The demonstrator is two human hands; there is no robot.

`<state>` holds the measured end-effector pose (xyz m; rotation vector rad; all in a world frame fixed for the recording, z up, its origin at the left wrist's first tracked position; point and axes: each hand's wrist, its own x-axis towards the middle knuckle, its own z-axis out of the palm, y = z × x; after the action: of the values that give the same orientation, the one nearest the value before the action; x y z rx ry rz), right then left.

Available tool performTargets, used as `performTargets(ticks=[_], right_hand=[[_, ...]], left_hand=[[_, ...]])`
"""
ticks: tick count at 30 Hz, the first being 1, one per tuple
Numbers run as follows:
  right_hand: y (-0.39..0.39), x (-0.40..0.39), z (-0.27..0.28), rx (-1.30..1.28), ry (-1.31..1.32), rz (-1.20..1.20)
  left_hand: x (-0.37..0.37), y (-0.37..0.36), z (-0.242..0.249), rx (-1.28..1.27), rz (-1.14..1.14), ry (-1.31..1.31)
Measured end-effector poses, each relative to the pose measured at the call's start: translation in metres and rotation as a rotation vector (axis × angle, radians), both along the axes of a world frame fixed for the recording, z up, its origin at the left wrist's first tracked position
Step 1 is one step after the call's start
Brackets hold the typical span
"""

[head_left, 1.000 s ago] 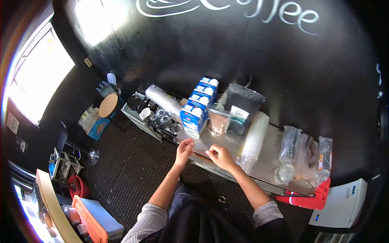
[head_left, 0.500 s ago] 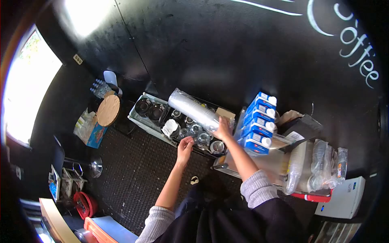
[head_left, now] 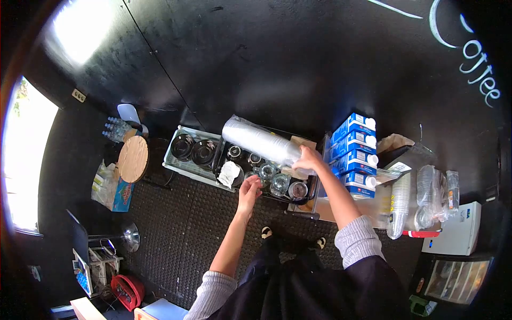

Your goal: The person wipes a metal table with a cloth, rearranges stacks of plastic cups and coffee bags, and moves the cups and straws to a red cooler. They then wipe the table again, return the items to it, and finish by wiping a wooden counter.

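A long stack of clear plastic cups [head_left: 258, 140], wrapped in film, lies slantwise over the black crate of glassware. My right hand [head_left: 308, 159] grips its right end, fingers wrapped round it. My left hand [head_left: 248, 193] hovers at the crate's front edge with loosely bent fingers and nothing visible in it. Right beside its fingertips are glass jars [head_left: 280, 184] and a crumpled white cloth or paper [head_left: 229, 173]. Another glass [head_left: 298, 189] stands near the crate's right corner. The cup stack hides the back part of the crate.
Several blue milk cartons [head_left: 358, 160] stand in a row to the right. Beyond them are more stacked plastic cups [head_left: 398, 205] on a metal surface. Dark round glassware [head_left: 204, 152] fills a pale crate at left. A round wooden stool [head_left: 133, 159] stands farther left.
My view has shifted, so the crates and cartons sit a little differently in it. My right hand keeps its grip on the cup stack; my left hand stays close to the glass jars.
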<state>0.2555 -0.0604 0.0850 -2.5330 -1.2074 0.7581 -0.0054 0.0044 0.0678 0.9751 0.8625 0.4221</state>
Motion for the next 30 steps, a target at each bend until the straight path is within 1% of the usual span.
performTargets(ticks=[2,4,5,6,8,10,12,14,15,16,18,19,20,22,23,24,25,26,28,29,30], right_hand=[[0.004,-0.004,0.024,0.007,0.015,-0.008],[0.01,-0.01,0.04,0.032,-0.05,0.01],[0.012,-0.011,0.052,-0.033,-0.004,0.027],[0.011,-0.017,0.064,-0.03,-0.01,0.016],[0.009,-0.027,0.083,0.045,0.0,-0.008],[0.002,-0.035,0.098,0.058,0.024,-0.046],[-0.005,-0.044,0.112,0.118,0.162,-0.097],[-0.016,-0.056,0.129,0.145,0.271,-0.049],[-0.024,-0.064,0.141,0.164,0.333,-0.04],[-0.031,-0.074,0.148,0.184,0.394,-0.027],[-0.045,-0.091,0.148,0.357,0.412,-0.054],[-0.051,-0.097,0.15,0.385,0.479,-0.063],[-0.074,-0.107,0.156,0.508,0.432,-0.025],[-0.094,-0.116,0.16,0.663,0.528,-0.012],[-0.112,-0.119,0.163,0.686,0.667,-0.138],[-0.132,-0.126,0.181,0.705,0.805,-0.262],[-0.15,-0.129,0.182,0.735,0.775,-0.204],[-0.167,-0.13,0.18,0.749,0.766,-0.21],[-0.2,-0.143,0.19,0.46,1.17,0.162],[-0.222,-0.158,0.193,0.506,1.239,0.19],[-0.239,-0.163,0.183,0.546,1.517,0.179]], left_hand=[[0.01,0.0,-0.001,-0.03,0.018,-0.026],[0.023,-0.003,0.005,-0.056,0.032,-0.053],[0.029,-0.005,0.01,-0.104,0.052,-0.082],[0.034,-0.005,0.015,-0.152,0.073,-0.109],[0.04,-0.005,0.023,-0.188,0.008,-0.141],[0.048,-0.009,0.033,-0.405,0.029,-0.163],[0.052,-0.017,0.047,-0.4,-0.03,-0.187],[0.055,-0.031,0.069,-0.379,-0.037,-0.337],[0.057,-0.038,0.081,-0.324,-0.025,-0.434],[0.062,-0.044,0.085,-0.264,0.023,-0.583],[0.068,-0.052,0.088,-0.219,0.13,-0.601],[0.064,-0.059,0.109,-0.298,0.21,-0.62],[0.052,-0.071,0.135,-0.354,0.168,-0.659],[0.046,-0.081,0.143,-0.282,0.178,-0.687],[0.042,-0.087,0.149,-0.297,0.166,-0.735],[0.038,-0.095,0.156,-0.282,0.165,-0.747],[0.034,-0.105,0.164,-0.297,0.156,-0.761],[0.031,-0.117,0.171,-0.315,0.146,-0.773],[0.027,-0.144,0.175,-0.284,0.092,-0.777],[0.026,-0.158,0.178,-0.254,0.056,-0.782],[0.023,-0.172,0.181,-0.253,0.035,-0.786]])
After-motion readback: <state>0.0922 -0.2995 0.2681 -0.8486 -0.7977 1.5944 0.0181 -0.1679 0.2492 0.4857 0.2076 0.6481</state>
